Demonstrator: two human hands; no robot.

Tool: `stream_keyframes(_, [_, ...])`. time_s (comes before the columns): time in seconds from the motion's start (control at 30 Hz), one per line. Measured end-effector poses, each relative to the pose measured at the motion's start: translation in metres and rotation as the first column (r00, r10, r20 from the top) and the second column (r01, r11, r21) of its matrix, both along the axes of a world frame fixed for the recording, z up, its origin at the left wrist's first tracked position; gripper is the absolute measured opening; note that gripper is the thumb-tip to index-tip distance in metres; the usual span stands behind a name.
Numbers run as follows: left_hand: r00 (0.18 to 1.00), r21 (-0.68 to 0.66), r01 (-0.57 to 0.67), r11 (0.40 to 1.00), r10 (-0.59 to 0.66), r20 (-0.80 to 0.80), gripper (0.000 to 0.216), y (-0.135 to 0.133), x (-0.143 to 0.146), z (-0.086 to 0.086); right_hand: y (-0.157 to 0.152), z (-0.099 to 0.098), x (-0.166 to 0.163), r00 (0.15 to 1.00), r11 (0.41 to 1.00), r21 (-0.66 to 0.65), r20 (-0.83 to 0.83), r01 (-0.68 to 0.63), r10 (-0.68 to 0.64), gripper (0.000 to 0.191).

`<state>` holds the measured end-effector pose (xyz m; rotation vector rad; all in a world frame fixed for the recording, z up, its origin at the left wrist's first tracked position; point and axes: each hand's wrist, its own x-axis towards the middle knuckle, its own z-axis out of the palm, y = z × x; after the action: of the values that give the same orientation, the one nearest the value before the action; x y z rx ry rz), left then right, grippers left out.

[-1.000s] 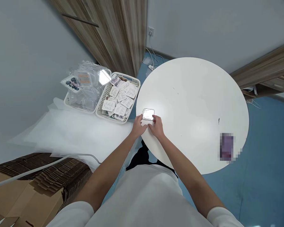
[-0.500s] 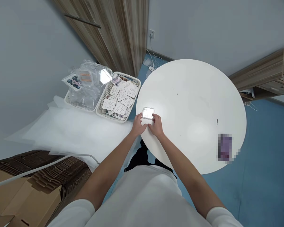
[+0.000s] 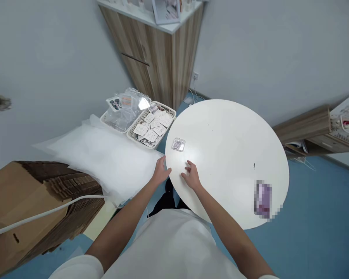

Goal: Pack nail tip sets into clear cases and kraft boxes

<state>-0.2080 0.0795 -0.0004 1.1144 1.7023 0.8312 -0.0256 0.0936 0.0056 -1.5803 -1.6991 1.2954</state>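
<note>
The left hand (image 3: 160, 172) and right hand (image 3: 192, 177), earlier at the small clear case (image 3: 178, 144), had drawn back empty, fingers loosely parted; the case (purplish within) lay on the round white table (image 3: 227, 155), near its left edge.

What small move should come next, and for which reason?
Probably the right hand should reach forward to the case: it lies on the table, untouched, and this hand, open and empty, is just short of it.

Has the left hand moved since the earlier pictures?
Yes: the left hand drew back and leftward from the clear case, judged against the round table.
</note>
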Motion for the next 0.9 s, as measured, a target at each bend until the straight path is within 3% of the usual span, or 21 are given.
stream_keyframes(0.2, [0.979,0.007,-0.15,0.989,0.15,-0.142,0.045,-0.071,-0.003,0.004,-0.029,0.004,0.009,0.991,0.991,0.019,-0.026,-0.13,0.131,0.048])
stream_keyframes(0.3, [0.953,-0.03,-0.184,0.982,0.171,-0.248,0.041,-0.098,-0.015,0.011,-0.032,0.007,-0.009,0.96,0.961,0.007,-0.039,-0.278,0.278,0.042])
stream_keyframes(0.4, [0.912,-0.039,-0.237,0.971,0.209,-0.354,0.041,-0.114,-0.033,0.019,-0.032,0.01,-0.038,0.894,0.894,0.003,-0.029,-0.447,0.447,0.038])
stream_keyframes(0.53, [0.854,-0.019,-0.283,0.959,0.243,-0.46,0.04,-0.122,-0.062,0.021,-0.028,0.012,-0.081,0.823,0.822,0.042,0.04,-0.569,0.567,0.034])
stream_keyframes(0.67, [0.838,-0.045,-0.297,0.954,0.238,-0.492,0.043,-0.122,-0.092,0.015,-0.017,0.009,-0.125,0.791,0.793,0.051,0.134,-0.607,0.597,0.033])
stream_keyframes(0.9, [0.924,-0.227,-0.232,0.946,0.142,-0.356,0.063,-0.112,-0.128,0.016,0.011,-0.001,-0.205,0.74,0.795,-0.051,0.332,-0.605,0.585,0.042])
